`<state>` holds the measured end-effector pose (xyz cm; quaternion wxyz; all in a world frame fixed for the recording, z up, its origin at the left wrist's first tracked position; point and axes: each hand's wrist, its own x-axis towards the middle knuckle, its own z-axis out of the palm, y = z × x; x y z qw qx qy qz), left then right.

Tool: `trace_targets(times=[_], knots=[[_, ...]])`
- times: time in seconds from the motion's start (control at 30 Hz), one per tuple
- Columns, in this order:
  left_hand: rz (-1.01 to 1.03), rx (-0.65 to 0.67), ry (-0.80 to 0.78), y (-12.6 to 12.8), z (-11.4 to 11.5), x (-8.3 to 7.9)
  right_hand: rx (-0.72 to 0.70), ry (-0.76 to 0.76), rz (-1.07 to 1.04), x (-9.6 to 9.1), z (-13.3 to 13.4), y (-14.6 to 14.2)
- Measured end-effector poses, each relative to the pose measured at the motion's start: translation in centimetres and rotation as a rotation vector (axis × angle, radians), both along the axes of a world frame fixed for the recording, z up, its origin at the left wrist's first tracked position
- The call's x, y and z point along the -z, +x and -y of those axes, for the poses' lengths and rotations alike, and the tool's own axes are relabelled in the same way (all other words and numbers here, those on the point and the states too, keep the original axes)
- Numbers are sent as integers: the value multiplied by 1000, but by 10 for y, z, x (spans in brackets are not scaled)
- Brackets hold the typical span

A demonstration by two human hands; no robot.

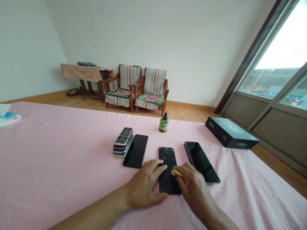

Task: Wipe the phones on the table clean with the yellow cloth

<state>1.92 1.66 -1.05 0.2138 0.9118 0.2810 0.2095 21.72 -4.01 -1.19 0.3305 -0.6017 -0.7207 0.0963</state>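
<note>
Three flat, black, glass-fronted phones lie on the pink cloth-covered surface [72, 153]. The one between the two hands, a slim black phone with pale spots across its upper screen [167, 159], lies directly in front of the person. The left hand [145, 185] is spread, its fingertips resting along that phone's left side and its thumb near the bottom edge. The right hand [193, 182] pinches one small, folded, yellowish cloth [176, 172] against the screen's right side. Both hands hide parts of this phone.

The second, a plain black phone [136, 151], lies just beyond the left hand; the third, a larger black phone with a glossy screen [200, 159], lies just beside the right. One stack of keypad phones, silver and black on top [124, 136], stands left of the plain one; their number is unclear. Farther off are one green bottle with a black cap [163, 124] and one black box with green lettering [231, 132]. Beyond the surface stand two wooden armchairs with striped covers [130, 76].
</note>
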Motion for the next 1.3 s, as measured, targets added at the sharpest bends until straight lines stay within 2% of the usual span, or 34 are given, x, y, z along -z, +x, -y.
trace_targets(times=[0.1, 0.2, 0.27, 0.37, 0.5, 0.67, 0.93, 1.1, 1.3], knots=[[23, -3, 4, 0, 0, 1, 88, 54, 43, -3, -47, 2], [8, -1, 7, 0, 0, 1, 136, 72, 62, 7, -87, 1], [-1, 4, 8, 0, 0, 1, 134, 81, 69, 17, -103, -3], [5, 7, 12, 0, -1, 1, 79, 96, 78, 27, -110, -14], [19, 18, -4, 0, -1, 1, -51, 104, 83, 31, -105, -23], [43, 5, -43, 0, 0, -1, -148, 97, 90, 27, -100, -20], [202, -67, -13, -1, -2, 11, -263, 64, 97, 14, -71, -18], [153, -37, -18, -3, -4, 12, -374, 17, 107, 9, -43, -20], [34, 27, -17, -4, -6, 10, -380, -34, 88, 8, -18, -24]])
